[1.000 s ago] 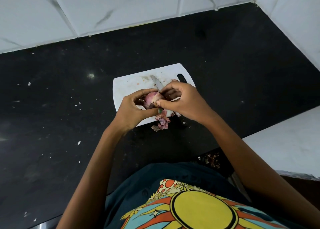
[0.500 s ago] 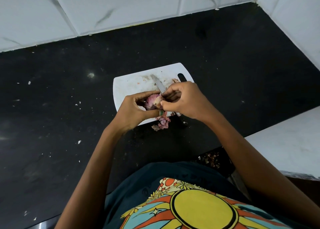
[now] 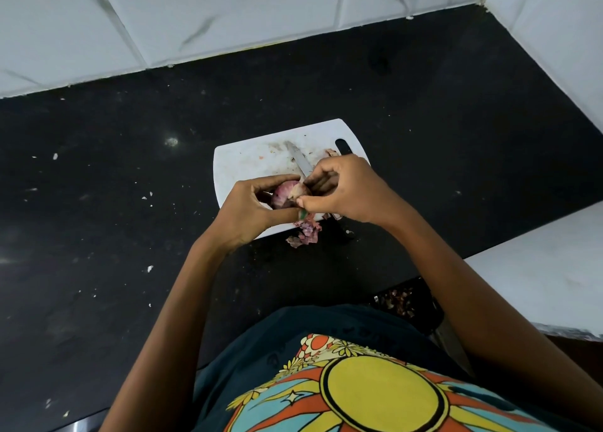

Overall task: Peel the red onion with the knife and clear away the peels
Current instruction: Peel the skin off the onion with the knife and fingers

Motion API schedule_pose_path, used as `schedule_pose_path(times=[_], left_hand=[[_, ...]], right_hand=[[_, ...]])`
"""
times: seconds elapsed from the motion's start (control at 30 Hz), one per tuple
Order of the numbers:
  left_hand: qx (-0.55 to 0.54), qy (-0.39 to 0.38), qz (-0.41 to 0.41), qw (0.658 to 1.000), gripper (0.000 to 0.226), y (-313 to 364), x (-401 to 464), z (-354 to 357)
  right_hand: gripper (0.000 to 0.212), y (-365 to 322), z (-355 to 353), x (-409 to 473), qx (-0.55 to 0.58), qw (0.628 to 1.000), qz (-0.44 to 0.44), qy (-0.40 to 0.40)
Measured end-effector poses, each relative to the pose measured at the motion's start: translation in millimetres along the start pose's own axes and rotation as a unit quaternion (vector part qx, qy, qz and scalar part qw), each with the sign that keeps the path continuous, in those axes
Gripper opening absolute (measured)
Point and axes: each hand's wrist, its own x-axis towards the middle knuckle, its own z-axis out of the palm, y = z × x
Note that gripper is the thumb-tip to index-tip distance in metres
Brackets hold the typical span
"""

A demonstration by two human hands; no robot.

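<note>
Papery purple onion (image 3: 287,195) gripped by left hand (image 3: 253,211), right hand (image 3: 346,191) pinching skin.

My left hand (image 3: 251,209) cups the onion (image 3: 287,195) over the board (image 3: 248,160). My right hand (image 3: 346,190) holds the knife (image 3: 301,164), thumb on the onion. Peels (image 3: 306,232) lie at the board's near edge.

Left hand (image 3: 253,208): seen at frame centre, fingers and thumb curled round a partly peeled red onion (image 3: 287,195).
Right hand (image 3: 342,188): placed just right of it, thumb and forefinger pinched at the onion's edge.
Forearms: both bare, extended from the lower frame, converged upward.
</note>
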Motion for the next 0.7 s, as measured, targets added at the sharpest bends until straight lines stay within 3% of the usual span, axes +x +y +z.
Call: schedule_pose_path(times=[0.2, 0.43, 0.7], left_hand=[[0.002, -0.013, 0.002, 1.0, 0.052, 1.2, -2.0, 0.0], [-0.019, -0.012, -0.015, 1.0, 0.052, -1.7, 1.4, -4.4], [-0.053, -0.029, -0.017, 0.998, 0.052, -0.5, 0.7, -4.3]], right_hand=[[0.006, 4.8, -4.3, 3.1, -0.01, 0.999, -0.015, 0.031], [0.02, 1.7, -3.2, 0.9, 0.016, 1.0, -0.012, -0.007], [0.004, 5.9, -4.3, 6.4, 0.01, 0.999, -0.029, 0.035]])
